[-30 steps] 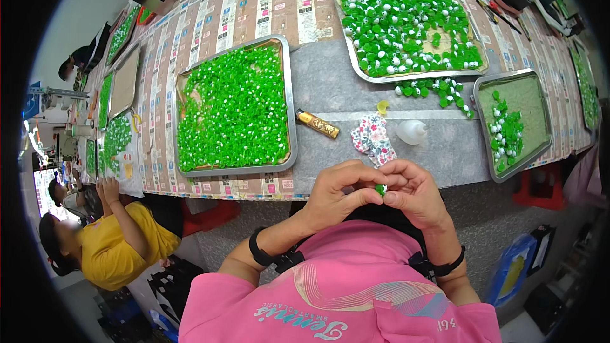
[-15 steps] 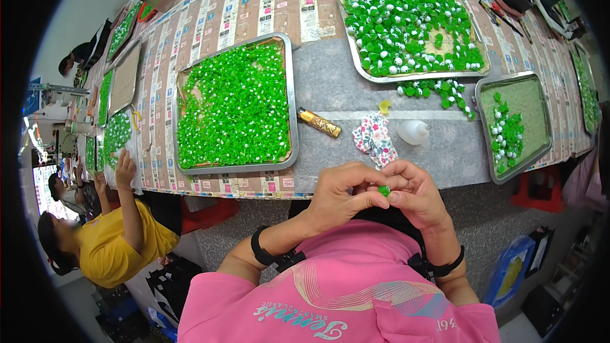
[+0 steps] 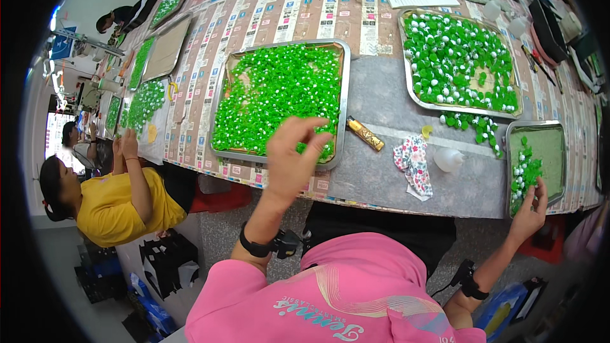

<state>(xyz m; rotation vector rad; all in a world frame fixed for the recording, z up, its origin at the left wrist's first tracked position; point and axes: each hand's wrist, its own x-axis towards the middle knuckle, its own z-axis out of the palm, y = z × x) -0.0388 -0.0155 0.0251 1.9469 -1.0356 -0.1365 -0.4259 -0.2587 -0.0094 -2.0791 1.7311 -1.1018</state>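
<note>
My left hand (image 3: 293,159) hovers over the near right corner of a metal tray (image 3: 347,82) spread with many small green pieces (image 3: 273,92) with white spots. Its thumb and forefinger stand apart, and nothing shows between them. Out to the right, my right hand (image 3: 528,215) reaches the near edge of a smaller metal tray (image 3: 562,152). Its fingers are spread beside a heap of green-and-white ball-shaped pieces (image 3: 526,168), and no piece shows in them.
A third tray (image 3: 457,113) of green-and-white pieces stands far right, with loose pieces (image 3: 471,124) beside it. A lighter-shaped gold-and-black item (image 3: 365,133), a floral cloth (image 3: 414,165) and a white squeeze bottle (image 3: 448,159) lie between. A person in yellow (image 3: 127,209) works at left.
My hands were together in front of me, holding a green piece. They have parted, the left to the large tray, the right to the small tray. The view has shifted.
</note>
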